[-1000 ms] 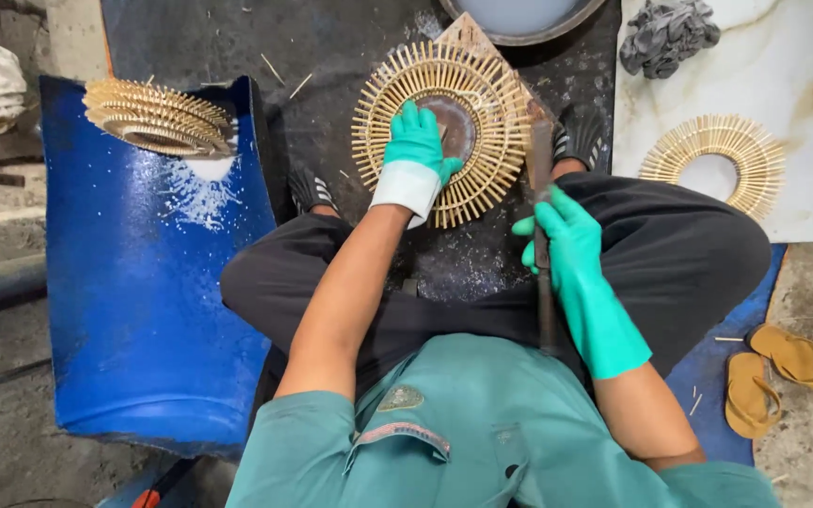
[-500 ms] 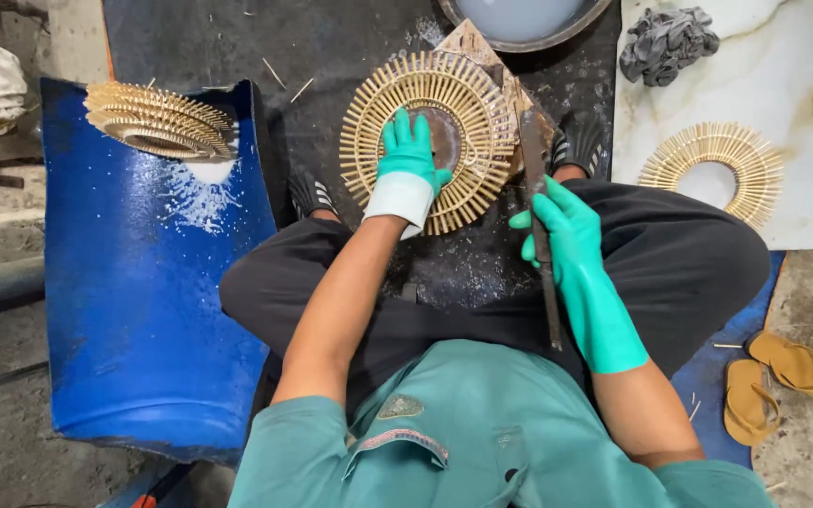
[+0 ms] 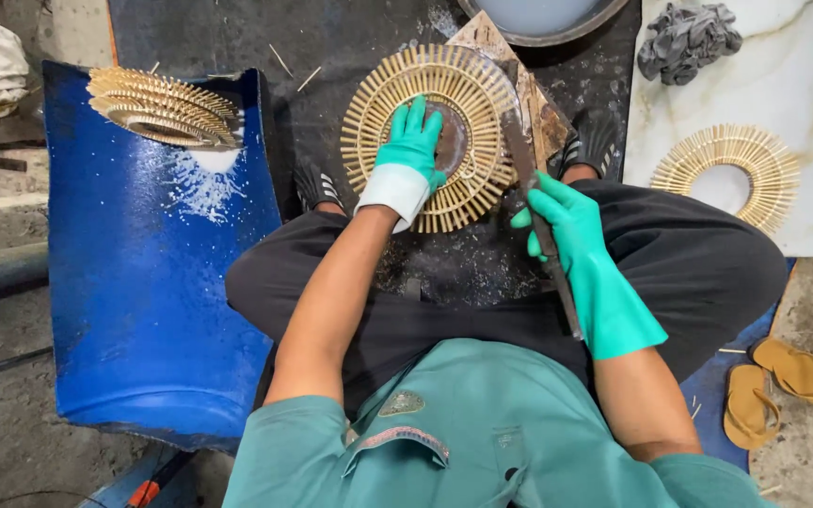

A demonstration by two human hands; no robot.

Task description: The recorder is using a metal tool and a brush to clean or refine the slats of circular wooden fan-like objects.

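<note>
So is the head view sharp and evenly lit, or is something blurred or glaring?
Head view: soft, even light, no hard shadows; left hand and woven ring sharp; mild glare on the pale slab; blade in the right hand slightly smeared.

The left hand [image 3: 409, 150], gloved in green, is laid flat with fingers spread and pointing away from the body, the bare forearm stretched forward. The right hand [image 3: 565, 221], also gloved, is curled closed in a grip, its forearm angled inward across the lap.
</note>
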